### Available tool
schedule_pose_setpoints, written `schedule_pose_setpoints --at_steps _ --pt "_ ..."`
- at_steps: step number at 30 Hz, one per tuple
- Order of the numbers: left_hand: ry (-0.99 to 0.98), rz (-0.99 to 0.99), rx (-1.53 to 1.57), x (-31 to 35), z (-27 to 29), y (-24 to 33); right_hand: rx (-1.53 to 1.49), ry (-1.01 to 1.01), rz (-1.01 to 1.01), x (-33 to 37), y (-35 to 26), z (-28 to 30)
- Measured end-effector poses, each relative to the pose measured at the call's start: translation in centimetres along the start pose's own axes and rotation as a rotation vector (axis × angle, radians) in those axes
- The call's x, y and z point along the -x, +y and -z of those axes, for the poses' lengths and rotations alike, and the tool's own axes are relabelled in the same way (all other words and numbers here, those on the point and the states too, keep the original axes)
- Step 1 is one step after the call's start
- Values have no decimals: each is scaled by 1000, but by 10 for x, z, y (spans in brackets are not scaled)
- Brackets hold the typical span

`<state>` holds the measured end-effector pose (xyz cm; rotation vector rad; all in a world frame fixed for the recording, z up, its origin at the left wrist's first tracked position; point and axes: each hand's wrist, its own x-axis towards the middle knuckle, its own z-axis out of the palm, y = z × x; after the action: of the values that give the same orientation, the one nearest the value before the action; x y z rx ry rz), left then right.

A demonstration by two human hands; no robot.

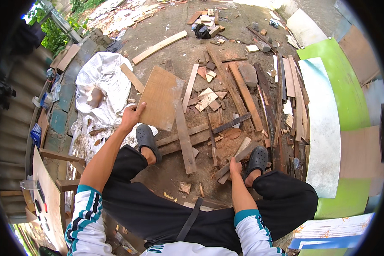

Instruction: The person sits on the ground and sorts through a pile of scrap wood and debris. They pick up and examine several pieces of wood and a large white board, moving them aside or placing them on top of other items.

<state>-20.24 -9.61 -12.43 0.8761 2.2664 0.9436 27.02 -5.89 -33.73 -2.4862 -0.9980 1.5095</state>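
Observation:
My left hand grips the lower left edge of a flat brown wooden board, its thumb on the face and its fingers hidden behind. The board is held up and tilted above the scrap on the ground. My right hand is closed round a short greyish wooden strip, low down beside my right clog. A paler piece of wood lies close along that strip. Between my feet a long weathered plank runs away from me, partly behind the board.
Several long planks and offcuts litter the ground ahead. A white sack lies at left by a low block wall. Metal and green sheets line the right side. A plywood panel on a wooden frame stands at near left.

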Motion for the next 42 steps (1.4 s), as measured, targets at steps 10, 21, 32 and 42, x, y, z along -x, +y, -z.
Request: schedule_pose_setpoints --at_steps 10,21,32,42 --pt "-90 -29 221 152 -41 85 -170 314 360 6 -14 20" --pt "-61 -134 306 183 -103 75 -751 -161 797 141 -123 58" --pt "-73 -130 392 188 -107 73 -664 -113 756 156 -110 31" --pt "-46 -142 397 194 -110 71 -651 -86 765 159 -110 31"
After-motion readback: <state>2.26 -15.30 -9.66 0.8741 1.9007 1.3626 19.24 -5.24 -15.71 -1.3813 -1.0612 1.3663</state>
